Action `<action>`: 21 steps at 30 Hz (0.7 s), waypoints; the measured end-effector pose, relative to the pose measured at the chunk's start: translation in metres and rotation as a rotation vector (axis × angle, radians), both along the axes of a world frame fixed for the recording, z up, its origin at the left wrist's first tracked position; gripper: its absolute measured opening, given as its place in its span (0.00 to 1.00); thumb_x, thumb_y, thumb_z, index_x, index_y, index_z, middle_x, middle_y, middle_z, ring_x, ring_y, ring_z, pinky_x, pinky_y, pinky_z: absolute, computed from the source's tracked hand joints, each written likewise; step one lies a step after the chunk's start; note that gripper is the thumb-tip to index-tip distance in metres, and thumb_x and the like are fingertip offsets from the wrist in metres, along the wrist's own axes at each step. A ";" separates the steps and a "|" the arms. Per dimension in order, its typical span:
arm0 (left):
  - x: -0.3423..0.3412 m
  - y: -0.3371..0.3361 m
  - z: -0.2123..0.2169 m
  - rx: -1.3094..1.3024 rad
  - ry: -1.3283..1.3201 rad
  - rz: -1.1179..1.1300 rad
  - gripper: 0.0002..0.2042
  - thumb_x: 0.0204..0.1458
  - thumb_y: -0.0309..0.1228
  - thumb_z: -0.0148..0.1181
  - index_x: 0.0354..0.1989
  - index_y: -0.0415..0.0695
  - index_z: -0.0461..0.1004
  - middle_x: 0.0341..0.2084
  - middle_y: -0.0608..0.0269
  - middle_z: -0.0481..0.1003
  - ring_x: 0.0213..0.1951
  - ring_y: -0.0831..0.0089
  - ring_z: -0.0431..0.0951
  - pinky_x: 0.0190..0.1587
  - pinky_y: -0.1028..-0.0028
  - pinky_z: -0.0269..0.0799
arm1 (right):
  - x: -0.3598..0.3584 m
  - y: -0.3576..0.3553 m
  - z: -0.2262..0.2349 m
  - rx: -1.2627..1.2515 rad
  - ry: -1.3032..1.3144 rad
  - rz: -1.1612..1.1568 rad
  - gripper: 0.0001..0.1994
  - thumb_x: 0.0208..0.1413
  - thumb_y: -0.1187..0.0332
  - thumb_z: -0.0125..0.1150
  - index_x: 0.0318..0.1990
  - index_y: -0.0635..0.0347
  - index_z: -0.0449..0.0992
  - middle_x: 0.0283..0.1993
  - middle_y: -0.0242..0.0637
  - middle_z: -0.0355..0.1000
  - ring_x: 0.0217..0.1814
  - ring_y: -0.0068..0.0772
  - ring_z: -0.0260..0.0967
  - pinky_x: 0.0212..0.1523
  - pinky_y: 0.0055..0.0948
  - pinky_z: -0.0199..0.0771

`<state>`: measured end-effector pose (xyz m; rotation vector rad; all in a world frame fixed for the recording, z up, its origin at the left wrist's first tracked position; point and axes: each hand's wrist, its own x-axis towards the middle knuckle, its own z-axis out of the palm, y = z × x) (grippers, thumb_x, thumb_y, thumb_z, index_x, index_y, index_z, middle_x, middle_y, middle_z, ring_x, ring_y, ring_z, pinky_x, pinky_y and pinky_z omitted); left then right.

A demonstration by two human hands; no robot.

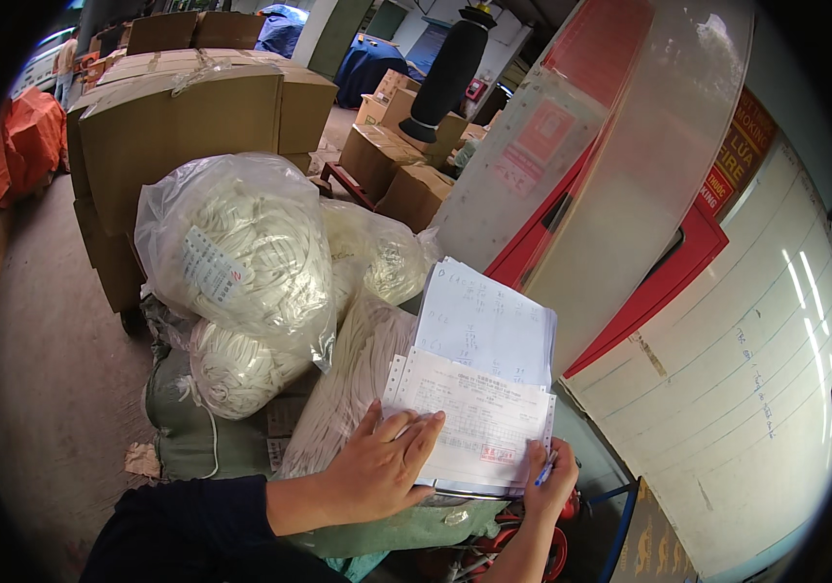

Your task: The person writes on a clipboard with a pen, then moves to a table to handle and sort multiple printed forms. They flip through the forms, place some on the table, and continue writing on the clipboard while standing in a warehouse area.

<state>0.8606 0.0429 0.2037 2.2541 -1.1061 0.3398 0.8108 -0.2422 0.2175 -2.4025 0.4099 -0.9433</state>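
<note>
Papers [479,413] lie flat under left grip [384,466], right grip [547,481] at their corner.

A: Left hand [382,466] flat on the stack of printed papers [479,398], fingers spread. Right hand [549,481] at the stack's lower right corner, gripping a blue pen [543,473].

B: Under the papers?

A: Clear bags of white cord [241,253], a green sack [183,418] below. Cardboard boxes [183,126] behind.

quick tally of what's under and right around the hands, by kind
clear bags of white cord: 4
stack of papers: 1
blue pen: 1
green sack: 1
hands, left and right: 2
total: 9
</note>
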 end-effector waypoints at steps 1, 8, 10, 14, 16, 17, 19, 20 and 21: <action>0.000 0.000 0.000 -0.002 -0.002 -0.001 0.45 0.51 0.48 0.65 0.69 0.30 0.52 0.62 0.48 0.65 0.63 0.55 0.63 0.64 0.37 0.57 | 0.000 0.000 0.000 -0.002 -0.003 0.004 0.14 0.59 0.64 0.67 0.39 0.69 0.77 0.29 0.41 0.75 0.29 0.30 0.68 0.34 0.29 0.69; 0.000 0.000 0.000 0.004 -0.015 0.003 0.45 0.52 0.48 0.65 0.69 0.30 0.52 0.62 0.48 0.65 0.63 0.55 0.63 0.64 0.38 0.56 | -0.001 0.002 0.002 0.000 -0.016 0.015 0.15 0.59 0.63 0.67 0.39 0.69 0.77 0.29 0.41 0.75 0.29 0.29 0.68 0.34 0.29 0.69; 0.000 0.000 0.000 0.002 -0.020 0.001 0.45 0.52 0.48 0.65 0.69 0.30 0.52 0.62 0.48 0.65 0.63 0.55 0.63 0.64 0.38 0.56 | -0.001 0.003 0.002 -0.001 -0.015 0.015 0.15 0.59 0.63 0.67 0.39 0.69 0.77 0.29 0.41 0.74 0.29 0.29 0.68 0.34 0.29 0.69; 0.000 0.000 0.000 0.003 -0.014 -0.002 0.45 0.51 0.48 0.65 0.69 0.30 0.51 0.62 0.48 0.65 0.62 0.55 0.63 0.64 0.38 0.57 | 0.000 0.003 0.003 -0.035 -0.023 0.017 0.14 0.58 0.64 0.67 0.39 0.69 0.77 0.28 0.41 0.74 0.28 0.29 0.68 0.33 0.29 0.69; -0.001 0.000 0.000 0.009 -0.014 0.004 0.46 0.51 0.48 0.66 0.69 0.30 0.51 0.62 0.48 0.65 0.62 0.54 0.63 0.64 0.38 0.57 | -0.001 0.003 0.003 -0.048 -0.028 0.017 0.13 0.58 0.65 0.67 0.39 0.69 0.77 0.28 0.41 0.74 0.28 0.30 0.68 0.33 0.29 0.69; -0.001 0.000 0.000 0.015 -0.010 0.006 0.46 0.51 0.48 0.66 0.69 0.30 0.50 0.62 0.48 0.65 0.62 0.54 0.63 0.63 0.38 0.57 | 0.000 0.003 0.003 -0.056 -0.029 0.016 0.13 0.58 0.65 0.66 0.39 0.69 0.77 0.28 0.41 0.74 0.28 0.30 0.68 0.32 0.29 0.69; -0.001 0.000 0.000 0.016 -0.009 0.003 0.47 0.50 0.48 0.66 0.70 0.30 0.50 0.62 0.48 0.65 0.62 0.54 0.63 0.64 0.38 0.57 | 0.000 0.003 0.003 -0.061 -0.035 0.016 0.12 0.58 0.66 0.66 0.39 0.69 0.77 0.28 0.42 0.74 0.27 0.30 0.68 0.32 0.30 0.68; -0.001 0.000 0.000 0.016 -0.008 0.001 0.47 0.50 0.48 0.66 0.70 0.30 0.50 0.62 0.48 0.65 0.62 0.54 0.63 0.64 0.38 0.57 | -0.001 0.003 0.003 -0.061 -0.040 0.017 0.12 0.58 0.66 0.66 0.39 0.69 0.77 0.28 0.42 0.73 0.27 0.31 0.67 0.32 0.30 0.68; -0.001 0.000 0.000 0.013 -0.009 0.000 0.47 0.50 0.48 0.66 0.70 0.30 0.50 0.62 0.48 0.65 0.62 0.54 0.63 0.64 0.38 0.56 | -0.001 0.003 0.002 -0.058 -0.050 0.026 0.12 0.58 0.66 0.66 0.39 0.69 0.77 0.28 0.42 0.73 0.27 0.31 0.67 0.31 0.30 0.68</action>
